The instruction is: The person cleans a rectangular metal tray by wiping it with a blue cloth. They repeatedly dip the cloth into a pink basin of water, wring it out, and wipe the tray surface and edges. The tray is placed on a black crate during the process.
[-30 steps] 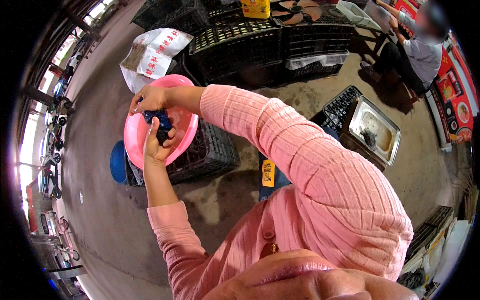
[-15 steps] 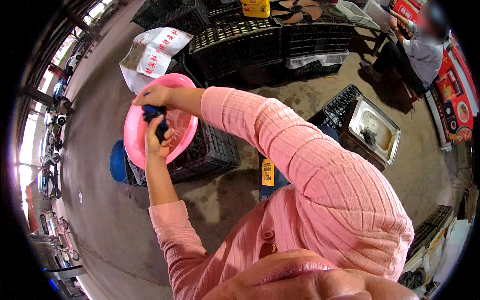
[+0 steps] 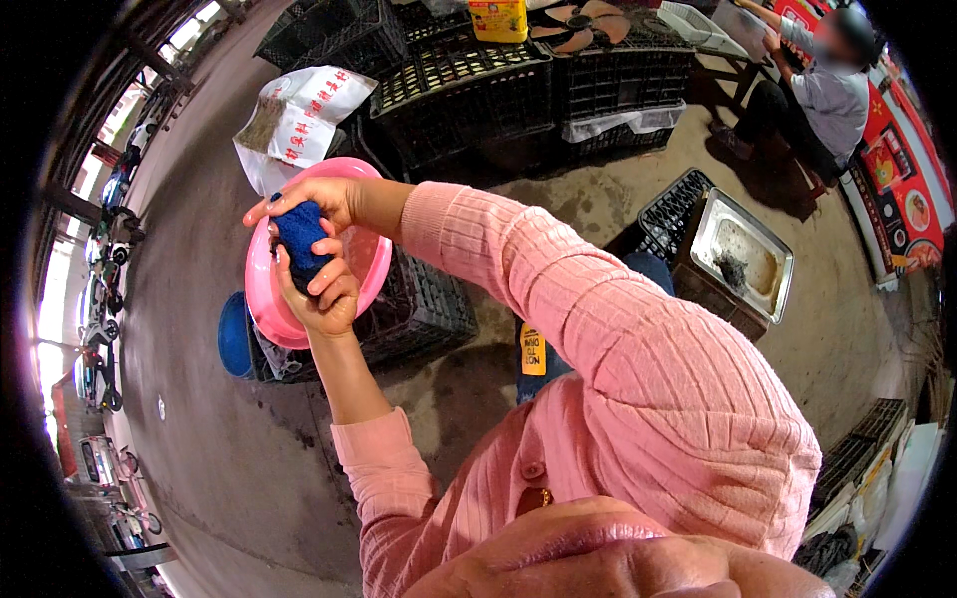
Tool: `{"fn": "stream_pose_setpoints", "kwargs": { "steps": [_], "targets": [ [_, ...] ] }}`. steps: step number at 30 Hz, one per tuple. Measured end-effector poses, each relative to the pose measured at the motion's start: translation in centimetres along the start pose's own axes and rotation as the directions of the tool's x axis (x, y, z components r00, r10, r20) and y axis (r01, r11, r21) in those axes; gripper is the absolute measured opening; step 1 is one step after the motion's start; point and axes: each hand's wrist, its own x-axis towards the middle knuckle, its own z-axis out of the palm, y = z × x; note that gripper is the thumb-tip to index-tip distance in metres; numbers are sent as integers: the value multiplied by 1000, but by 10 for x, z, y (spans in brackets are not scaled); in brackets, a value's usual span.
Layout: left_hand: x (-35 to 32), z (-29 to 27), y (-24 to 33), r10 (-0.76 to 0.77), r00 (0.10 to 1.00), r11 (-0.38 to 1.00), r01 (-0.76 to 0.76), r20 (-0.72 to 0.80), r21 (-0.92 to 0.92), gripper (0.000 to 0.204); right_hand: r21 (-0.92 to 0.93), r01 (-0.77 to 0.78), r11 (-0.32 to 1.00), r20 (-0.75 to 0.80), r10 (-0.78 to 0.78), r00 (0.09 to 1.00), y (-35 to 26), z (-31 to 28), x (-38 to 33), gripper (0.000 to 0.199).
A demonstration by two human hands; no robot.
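A bunched dark-blue cloth (image 3: 303,237) is gripped between both hands, over the pink plastic basin (image 3: 376,269). My left hand (image 3: 329,299) closes round the cloth's near end, fingers curled over its side. At the far end, my right hand (image 3: 334,199) holds the cloth with thumb and fingers. Both hands look wet. The basin rests on a black plastic crate (image 3: 429,304); much of its inside is hidden by the hands and cloth.
A blue bucket (image 3: 235,334) stands left of the crate. Behind are a white printed sack (image 3: 319,115), stacked black crates (image 3: 464,105), a yellow container (image 3: 498,20) and a fan blade (image 3: 578,25). Rightward are a metal tray (image 3: 773,269) and a seated person (image 3: 832,110).
The cloth and both hands have risen toward me from lower in the basin. More of the blue cloth now shows, and my left hand has turned around it.
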Motion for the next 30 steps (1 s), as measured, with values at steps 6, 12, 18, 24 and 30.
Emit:
{"fn": "stream_pose_setpoints", "kwargs": {
  "steps": [6,12,18,24,30],
  "targets": [
    [-14,-14,18,99,969,888,15,-224,459,46,-459,-136,878,-276,4,961,-16,32,14,26],
    [-3,-8,31,337,802,543,262,-493,798,20,-730,-223,647,-441,-196,876,-4,17,25,21],
    [4,-17,30,537,742,204,346,-401,916,17,-802,-340,492,-521,-296,801,6,23,25,21],
    [21,-51,31,709,674,90,208,-209,974,25,-830,-460,315,-556,-402,728,25,-7,38,19],
    [25,-69,41,706,687,-3,245,-171,969,23,-835,-473,279,-548,-495,675,33,-16,35,20]
  ]
}}
